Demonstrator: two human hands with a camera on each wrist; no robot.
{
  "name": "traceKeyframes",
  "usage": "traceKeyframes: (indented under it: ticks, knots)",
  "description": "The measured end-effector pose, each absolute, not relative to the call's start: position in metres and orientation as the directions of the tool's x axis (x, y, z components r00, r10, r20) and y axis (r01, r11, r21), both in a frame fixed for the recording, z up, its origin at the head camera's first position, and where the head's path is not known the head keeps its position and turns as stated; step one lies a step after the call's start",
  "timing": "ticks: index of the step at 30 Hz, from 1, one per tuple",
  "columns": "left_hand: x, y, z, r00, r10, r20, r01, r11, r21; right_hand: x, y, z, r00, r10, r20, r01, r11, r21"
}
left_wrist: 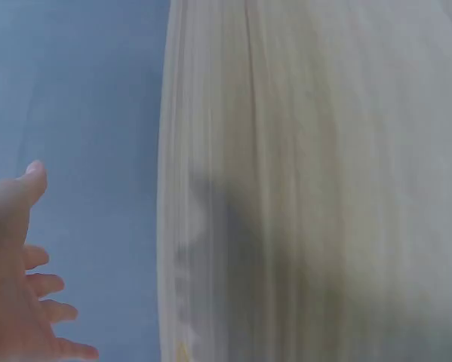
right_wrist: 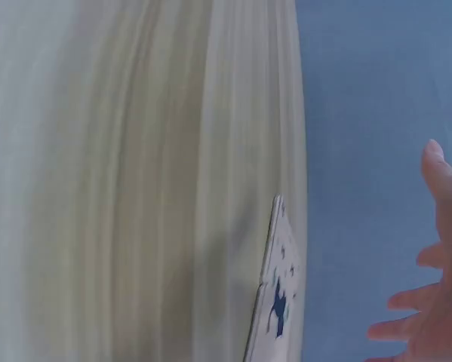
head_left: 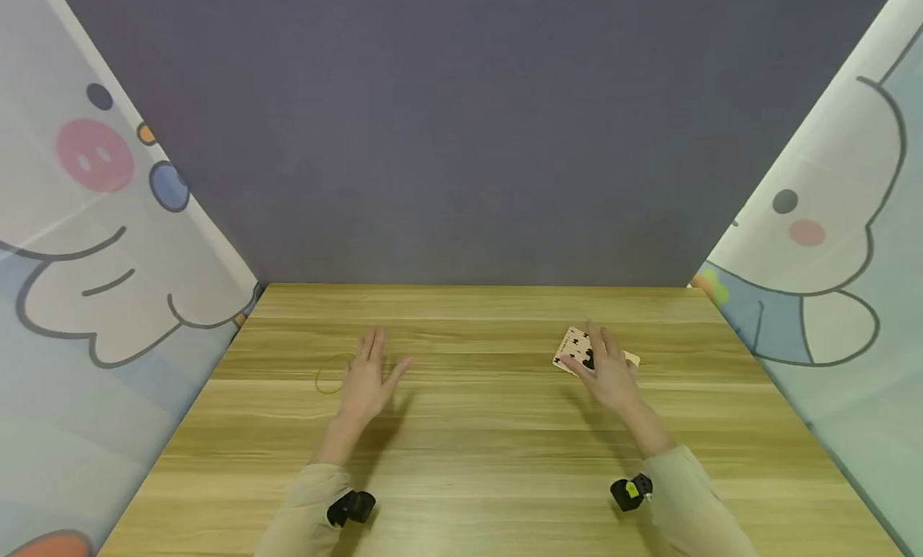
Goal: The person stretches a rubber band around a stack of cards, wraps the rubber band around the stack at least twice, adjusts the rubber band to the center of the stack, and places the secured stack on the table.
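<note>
My left hand [head_left: 366, 385] hovers over the left part of the wooden table, fingers straight and thumb spread, with nothing held. Just beside it on the tabletop lies a thin yellow loop, like a rubber band [head_left: 328, 393], partly hidden by the hand. On the other side, my right hand [head_left: 611, 381] is held above some pale playing cards [head_left: 573, 345] with black marks, its fingers extended. It covers part of the cards in the head view. The right wrist view shows the cards [right_wrist: 280, 302] lying flat and overlapping, apart from the hand [right_wrist: 437, 309].
The wooden table [head_left: 461, 429] runs back to a dark grey panel [head_left: 461, 140]. Cartoon-printed curtains stand along its left side [head_left: 94, 244] and right side [head_left: 829, 244]. Each sleeve has a black wrist camera strapped on.
</note>
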State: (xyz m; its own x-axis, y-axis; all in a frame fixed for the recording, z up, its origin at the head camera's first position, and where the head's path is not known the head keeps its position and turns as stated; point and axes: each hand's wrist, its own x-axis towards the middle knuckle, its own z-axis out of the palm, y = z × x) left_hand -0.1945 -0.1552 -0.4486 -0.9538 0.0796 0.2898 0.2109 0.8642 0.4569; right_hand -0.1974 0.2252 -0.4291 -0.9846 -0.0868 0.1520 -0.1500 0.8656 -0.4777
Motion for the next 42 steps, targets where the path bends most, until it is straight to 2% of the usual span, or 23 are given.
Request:
traceKeyframes:
  ticks: [8, 18, 24, 32, 42]
  knots:
    - [-0.189, -0.177, -0.457, -0.917, 0.007, 0.398, 0.254, 0.782, 0.570, -0.197, 0.245, -0.439, -0.977, -0.037, 0.209, -0.156, 0.792, -0.591]
    - [-0.181, -0.208, -0.462, -0.941, -0.059, 0.332, 0.191, 0.718, 0.669, -0.195, 0.270, -0.446, -0.984, 0.071, 0.161, -0.066, 0.698, -0.713]
    - [-0.181, -0.220, -0.459, -0.957, -0.129, 0.260, 0.127, 0.619, 0.775, -0.190, 0.280, -0.443, -0.987, 0.158, 0.030, 0.076, 0.617, -0.783]
    - [-0.184, -0.230, -0.461, -0.951, -0.264, 0.163, 0.004, 0.515, 0.857, -0.186, 0.290, -0.447, -0.958, 0.260, -0.122, 0.229, 0.432, -0.872]
    - [-0.188, -0.235, -0.470, -0.865, -0.490, 0.104, -0.119, 0.402, 0.908, -0.189, 0.294, -0.451, -0.920, 0.316, -0.232, 0.328, 0.296, -0.897]
